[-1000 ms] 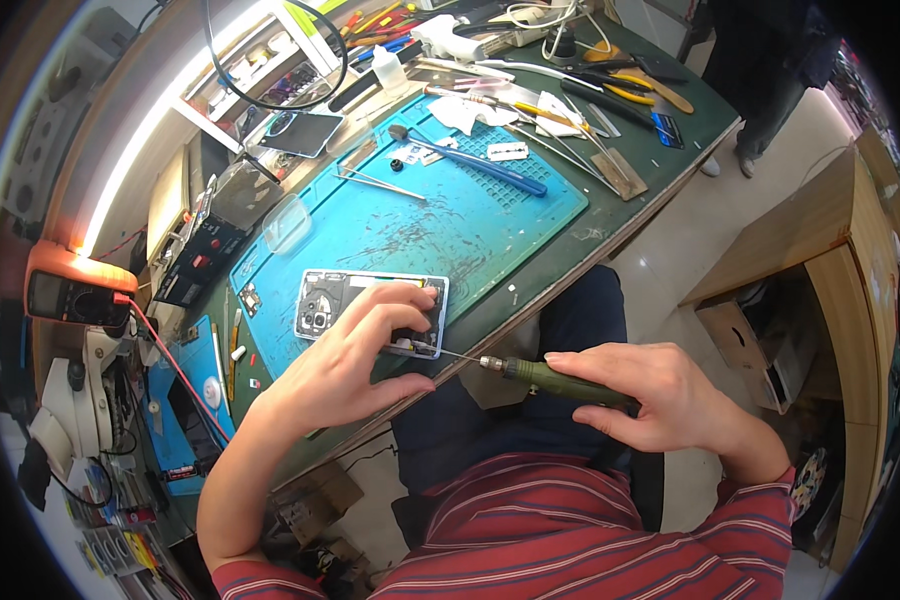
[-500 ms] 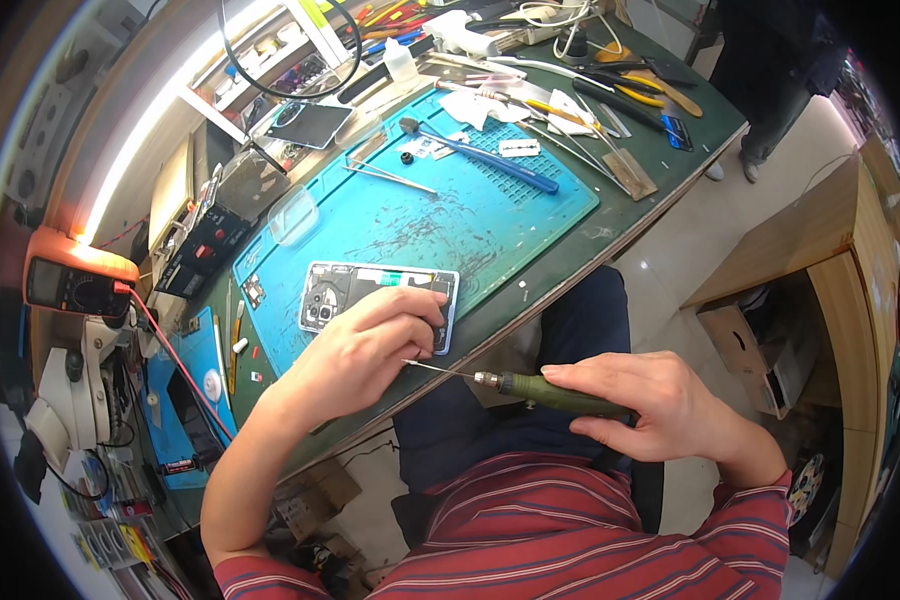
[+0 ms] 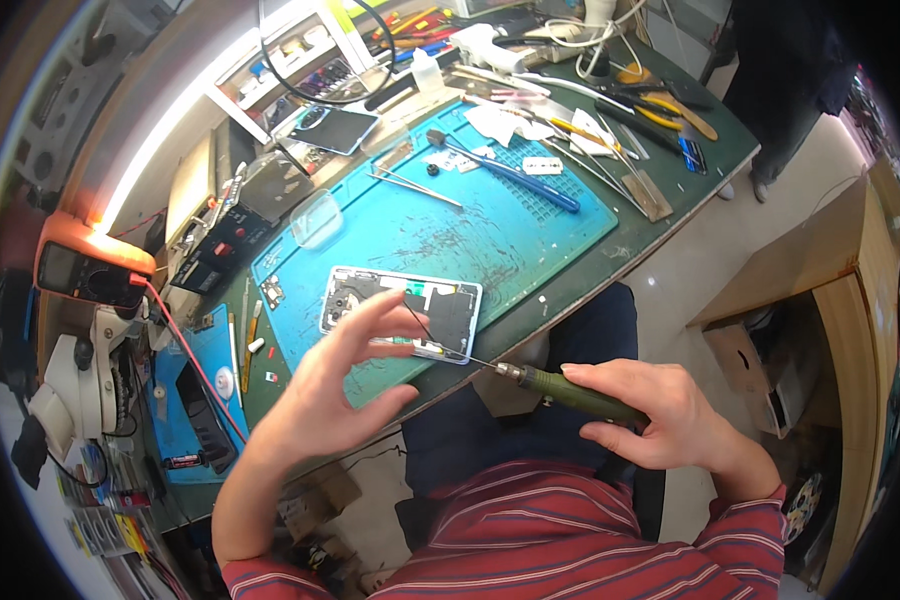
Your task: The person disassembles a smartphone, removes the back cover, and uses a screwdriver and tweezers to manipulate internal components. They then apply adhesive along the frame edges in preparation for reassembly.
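— The right hand (image 3: 660, 410) first: how is it gripping?

— Firmly wrapped, as far as my feed shows. It has hold of a green pen-shaped tool (image 3: 582, 397), the thumb on the near side and the fingers laid along the top. A thin bit (image 3: 483, 362) points left from the metal chuck (image 3: 510, 371).

— And the left hand (image 3: 335, 390)?

— Spread wide, with the thumb well apart from the fingers. I see it gripping nothing, though a thin dark line runs down beside its fingertips, and I can't make out what that is.

— Where's the phone (image 3: 455, 312)?

— Lying with its insides exposed on the blue mat (image 3: 410, 232), by the mat's near edge. The left fingers are over its middle, hiding part of it; whether they touch it, I can't say. The bit reaches the phone's near right corner, but contact is too small for me to judge.

— Anything farther back?

— I've got tweezers (image 3: 415, 188) and a blue-handled brush (image 3: 520, 180) on the mat, beyond the phone.
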`<state>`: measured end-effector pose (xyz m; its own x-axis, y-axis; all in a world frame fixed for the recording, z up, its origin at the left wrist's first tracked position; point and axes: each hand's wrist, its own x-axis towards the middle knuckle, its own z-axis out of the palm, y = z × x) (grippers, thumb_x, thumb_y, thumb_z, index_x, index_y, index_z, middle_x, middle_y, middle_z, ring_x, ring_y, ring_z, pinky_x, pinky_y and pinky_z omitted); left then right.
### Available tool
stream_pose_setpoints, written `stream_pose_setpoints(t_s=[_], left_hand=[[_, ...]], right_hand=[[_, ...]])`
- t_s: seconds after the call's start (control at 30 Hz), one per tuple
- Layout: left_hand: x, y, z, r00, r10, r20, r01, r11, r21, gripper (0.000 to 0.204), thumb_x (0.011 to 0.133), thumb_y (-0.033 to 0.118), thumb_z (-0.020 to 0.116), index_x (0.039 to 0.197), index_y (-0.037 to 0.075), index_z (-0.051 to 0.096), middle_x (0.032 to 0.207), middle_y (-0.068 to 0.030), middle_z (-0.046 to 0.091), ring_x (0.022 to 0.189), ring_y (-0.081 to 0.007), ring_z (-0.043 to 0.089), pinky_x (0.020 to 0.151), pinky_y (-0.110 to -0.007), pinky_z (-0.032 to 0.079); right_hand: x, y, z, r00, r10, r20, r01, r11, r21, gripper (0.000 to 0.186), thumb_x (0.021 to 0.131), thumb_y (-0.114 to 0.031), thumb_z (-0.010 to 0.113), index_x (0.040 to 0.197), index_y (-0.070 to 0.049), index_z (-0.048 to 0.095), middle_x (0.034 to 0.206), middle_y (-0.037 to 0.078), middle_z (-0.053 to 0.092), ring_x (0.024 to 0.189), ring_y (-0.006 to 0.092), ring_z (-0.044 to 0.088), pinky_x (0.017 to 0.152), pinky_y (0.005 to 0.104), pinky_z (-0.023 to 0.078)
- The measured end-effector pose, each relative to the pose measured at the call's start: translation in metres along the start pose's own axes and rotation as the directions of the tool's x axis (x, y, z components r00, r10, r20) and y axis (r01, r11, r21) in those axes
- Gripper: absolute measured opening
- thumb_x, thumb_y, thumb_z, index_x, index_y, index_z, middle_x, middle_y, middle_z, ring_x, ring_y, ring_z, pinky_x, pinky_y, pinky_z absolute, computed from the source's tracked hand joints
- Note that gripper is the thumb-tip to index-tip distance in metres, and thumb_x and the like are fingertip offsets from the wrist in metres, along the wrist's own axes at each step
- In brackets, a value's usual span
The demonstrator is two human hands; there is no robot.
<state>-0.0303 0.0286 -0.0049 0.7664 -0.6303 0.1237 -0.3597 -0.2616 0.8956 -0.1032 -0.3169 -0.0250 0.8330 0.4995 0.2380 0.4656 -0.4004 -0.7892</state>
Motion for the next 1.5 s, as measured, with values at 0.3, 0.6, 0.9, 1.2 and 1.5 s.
stream_pose_setpoints(t_s=[0.3,0.6,0.9,1.2,1.5], left_hand=[[-0.029,-0.002,0.04,0.958,-0.056,-0.281,-0.015,0.969,-0.246,0.058,0.085,-0.008,0.081,0.133,0.004,0.051,0.119,-0.0124,0.068,0.107,-0.0206,0.071,0.088,-0.034,0.062],[-0.055,0.022,0.033,0.972,0.235,0.026,-0.211,0.812,0.544,0.032,0.079,-0.004,0.075,0.111,0.003,0.072,0.096,-0.0077,0.067,0.082,-0.0218,0.07,0.069,-0.033,0.059],[-0.076,0.036,0.039,0.936,0.353,-0.01,-0.238,0.651,0.721,0.028,0.065,-0.001,0.077,0.092,0.002,0.069,0.086,-0.006,0.063,0.068,-0.0193,0.063,0.059,-0.031,0.055],[-0.088,0.044,0.035,0.92,0.392,-0.01,-0.254,0.614,0.747,0.027,0.067,0.008,0.081,0.091,0.001,0.069,0.083,-0.0063,0.061,0.063,-0.0187,0.059,0.054,-0.03,0.052],[-0.091,0.047,0.031,0.918,0.389,-0.072,-0.201,0.616,0.762,0.027,0.073,0.014,0.079,0.093,0.001,0.067,0.085,-0.0066,0.061,0.065,-0.018,0.057,0.056,-0.03,0.05]], right_hand=[[-0.003,-0.005,0.014,0.996,-0.047,0.077,0.04,0.996,0.083,0.061,0.082,-0.006,0.083,0.14,-0.007,0.063,0.117,0.014,0.075,0.097,0.0302,0.075,0.078,0.0355,0.061],[-0.015,-0.008,0.027,0.981,-0.115,0.156,0.111,0.993,0.038,0.06,0.081,-0.008,0.082,0.139,-0.008,0.065,0.116,0.011,0.075,0.094,0.0272,0.075,0.077,0.0336,0.062],[-0.019,-0.027,0.022,0.971,-0.118,0.209,0.109,0.993,0.055,0.062,0.078,-0.001,0.074,0.139,-0.009,0.067,0.104,0.006,0.073,0.074,0.021,0.071,0.059,0.0309,0.058],[-0.013,-0.04,0.01,0.952,-0.167,0.257,0.189,0.98,-0.065,0.06,0.08,-0.005,0.074,0.139,-0.011,0.068,0.091,0.0,0.069,0.065,0.0141,0.066,0.05,0.0285,0.053],[0.004,-0.055,-0.002,0.943,-0.102,0.318,0.131,0.989,-0.072,0.06,0.077,-0.003,0.075,0.136,-0.008,0.069,0.087,0.002,0.069,0.063,0.0166,0.066,0.052,0.0285,0.053]])
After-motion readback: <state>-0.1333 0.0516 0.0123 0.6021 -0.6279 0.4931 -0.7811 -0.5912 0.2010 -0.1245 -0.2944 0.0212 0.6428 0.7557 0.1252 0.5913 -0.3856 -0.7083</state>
